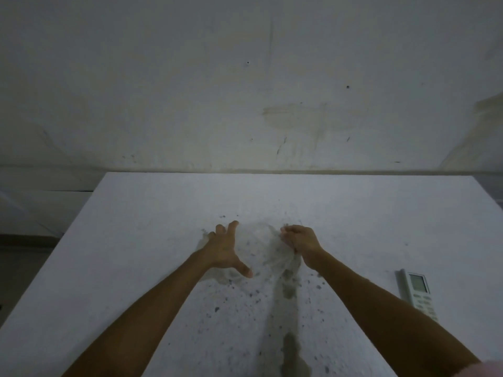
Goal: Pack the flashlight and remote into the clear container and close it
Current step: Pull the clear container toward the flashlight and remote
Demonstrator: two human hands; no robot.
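A clear container [258, 239] sits in the middle of the white table [136, 240]; it is faint and blurred, so I cannot tell what is inside. My left hand [226, 250] spans its left side, with the fingers over the far edge and the thumb on the near edge. My right hand [299, 242] has its fingers curled on the container's right rim. A white remote [417, 293] with a small screen and buttons lies flat on the table, to the right of my right forearm. No flashlight is visible.
The table top is speckled with dark marks and a brownish stain [292, 349] runs toward the near edge. A stained white wall [245, 77] rises right behind the table's far edge. Floor shows to the left of the table.
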